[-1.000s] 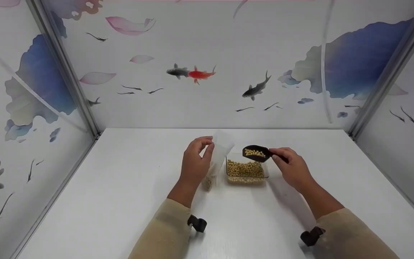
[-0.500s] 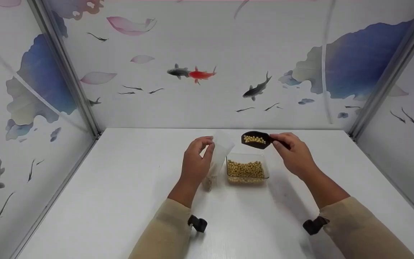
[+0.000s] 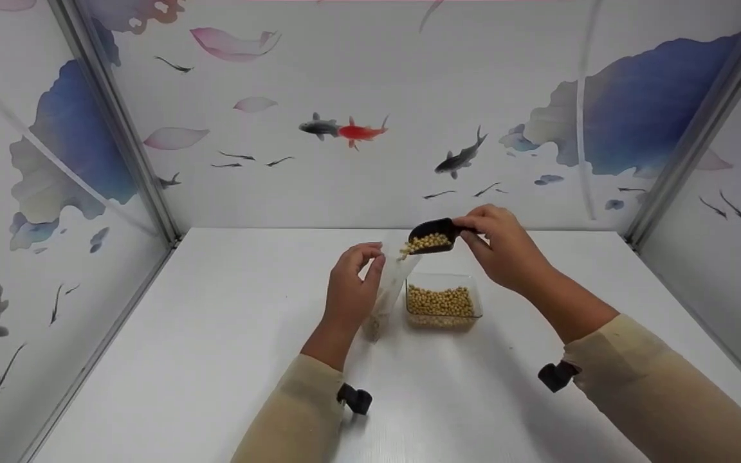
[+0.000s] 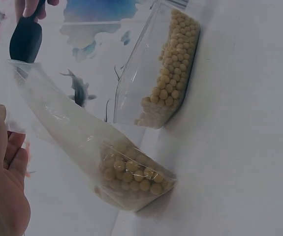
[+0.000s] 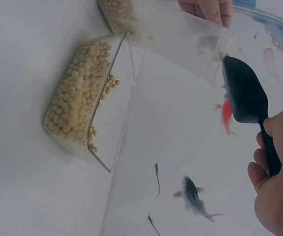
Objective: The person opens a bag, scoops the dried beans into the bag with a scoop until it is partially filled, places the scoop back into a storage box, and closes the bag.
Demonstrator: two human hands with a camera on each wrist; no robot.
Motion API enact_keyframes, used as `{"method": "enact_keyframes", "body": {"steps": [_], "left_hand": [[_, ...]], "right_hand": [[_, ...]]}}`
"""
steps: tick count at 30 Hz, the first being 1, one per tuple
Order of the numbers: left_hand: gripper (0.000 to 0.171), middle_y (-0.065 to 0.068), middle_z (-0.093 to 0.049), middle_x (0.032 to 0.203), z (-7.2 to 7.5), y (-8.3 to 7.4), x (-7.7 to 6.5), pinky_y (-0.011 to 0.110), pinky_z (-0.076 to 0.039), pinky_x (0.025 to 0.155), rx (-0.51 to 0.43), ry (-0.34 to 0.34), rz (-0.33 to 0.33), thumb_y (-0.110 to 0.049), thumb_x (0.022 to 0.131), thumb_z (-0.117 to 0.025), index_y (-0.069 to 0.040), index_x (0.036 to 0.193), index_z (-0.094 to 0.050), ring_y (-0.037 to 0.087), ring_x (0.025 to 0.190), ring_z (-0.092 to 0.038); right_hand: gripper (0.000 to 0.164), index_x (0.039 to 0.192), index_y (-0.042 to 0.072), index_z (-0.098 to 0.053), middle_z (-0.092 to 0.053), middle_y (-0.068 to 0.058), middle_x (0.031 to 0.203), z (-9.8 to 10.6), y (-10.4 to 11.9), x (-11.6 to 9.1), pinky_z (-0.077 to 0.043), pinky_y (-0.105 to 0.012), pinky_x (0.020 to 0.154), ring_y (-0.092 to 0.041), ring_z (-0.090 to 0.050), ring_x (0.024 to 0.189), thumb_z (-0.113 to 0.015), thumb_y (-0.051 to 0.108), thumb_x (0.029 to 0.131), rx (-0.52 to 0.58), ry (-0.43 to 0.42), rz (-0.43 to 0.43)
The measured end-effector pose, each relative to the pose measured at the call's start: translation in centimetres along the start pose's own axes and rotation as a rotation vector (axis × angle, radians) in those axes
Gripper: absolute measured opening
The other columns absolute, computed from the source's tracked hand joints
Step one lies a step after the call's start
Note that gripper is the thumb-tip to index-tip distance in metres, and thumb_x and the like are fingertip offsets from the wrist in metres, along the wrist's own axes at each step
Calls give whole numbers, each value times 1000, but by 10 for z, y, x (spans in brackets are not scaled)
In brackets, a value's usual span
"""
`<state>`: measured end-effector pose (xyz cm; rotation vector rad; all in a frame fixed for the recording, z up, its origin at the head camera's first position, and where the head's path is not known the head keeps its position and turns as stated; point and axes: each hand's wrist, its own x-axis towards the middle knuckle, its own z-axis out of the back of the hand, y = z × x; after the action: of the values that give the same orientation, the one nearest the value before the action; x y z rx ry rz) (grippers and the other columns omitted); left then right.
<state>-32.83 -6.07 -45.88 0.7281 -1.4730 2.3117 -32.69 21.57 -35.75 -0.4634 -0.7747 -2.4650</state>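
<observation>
My left hand (image 3: 354,283) pinches the upper edge of a clear plastic bag (image 3: 392,280), which stands on the table with soybeans (image 4: 131,172) in its bottom. Between the thumb and fingers of my right hand (image 3: 505,251) is the handle of a black scoop (image 5: 244,91). Its front lip tilts down at the bag's mouth, and soybeans (image 3: 427,242) slide off it; a few show just inside the bag in the right wrist view. A clear rectangular container (image 3: 442,279), partly filled with soybeans, sits just right of the bag, below the scoop.
The white table (image 3: 229,334) ends at a back wall (image 3: 357,186) printed with fish and petals. Side panels with metal posts (image 3: 113,122) flank it. A black wrist camera (image 3: 354,399) sits on each sleeve.
My right hand has lifted the loaded scoop from above the container, then swung it left to the bag's mouth and tipped it. The left hand and bag have stayed nearly still.
</observation>
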Motion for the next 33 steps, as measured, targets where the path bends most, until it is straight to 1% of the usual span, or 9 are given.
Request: {"method": "enact_keyframes", "body": {"steps": [3, 8, 13, 18, 22, 26, 31, 33], "left_hand": [[19, -3, -70, 138, 0, 1, 1, 31, -54, 118, 5, -3, 4, -32, 112, -60, -16, 115, -70, 14, 137, -63], [19, -4, -70, 138, -1, 1, 0, 31, -53, 118, 1, -6, 12, -32, 112, -60, -17, 115, -70, 14, 137, -63], [18, -4, -70, 138, 0, -1, 0, 31, -53, 118, 5, -6, 21, -31, 112, -60, -17, 115, -70, 14, 137, -63], [18, -5, -69, 139, 0, -2, 0, 30, -52, 119, 4, -3, 42, -33, 112, -59, -18, 116, -69, 13, 138, -63], [20, -5, -69, 140, 1, -1, -1, 30, -52, 119, 4, -3, 25, -34, 112, -58, -18, 117, -69, 13, 139, -62], [22, -5, -69, 140, 0, 1, -1, 31, -53, 119, 3, -6, 8, -35, 112, -58, -18, 117, -70, 14, 139, -62], [22, -5, -69, 139, 0, 2, -1, 30, -53, 119, 9, -11, 0, -35, 112, -58, -17, 117, -70, 14, 139, -62], [21, -4, -69, 139, 0, 2, -1, 29, -53, 118, 13, -12, -6, -34, 112, -58, -16, 117, -69, 14, 138, -63]], "right_hand": [[29, 135, 5, -72, -67, -15, 128, 1, 3, 2, -53, -51, 99, -37, -58, 125, -61, 10, 109, -11, -3, 8], [28, 134, 5, -73, -67, -14, 128, 1, 2, 1, -55, -51, 100, -35, -59, 123, -63, 10, 108, -29, -8, -3], [28, 133, 5, -74, -68, -14, 125, 3, 0, -1, -57, -51, 99, -35, -60, 121, -66, 7, 106, -38, -30, 14], [28, 132, 4, -74, -68, -15, 123, 5, -3, -3, -56, -50, 96, -36, -61, 118, -66, 5, 105, -44, -44, 37], [28, 132, 4, -74, -68, -16, 124, 7, -6, -7, -57, -51, 96, -36, -62, 118, -65, 5, 106, -40, -48, 30], [29, 135, 3, -72, -67, -16, 126, 10, -12, -12, -59, -53, 98, -36, -62, 119, -64, 7, 107, -20, -46, -18], [33, 141, 5, -68, -64, -15, 131, 12, -25, -21, -58, -51, 100, -32, -61, 118, -59, 13, 111, 11, -7, -146], [33, 142, 6, -67, -63, -16, 132, 11, -31, -27, -57, -50, 99, -32, -61, 117, -58, 14, 112, 12, 14, -181]]}}
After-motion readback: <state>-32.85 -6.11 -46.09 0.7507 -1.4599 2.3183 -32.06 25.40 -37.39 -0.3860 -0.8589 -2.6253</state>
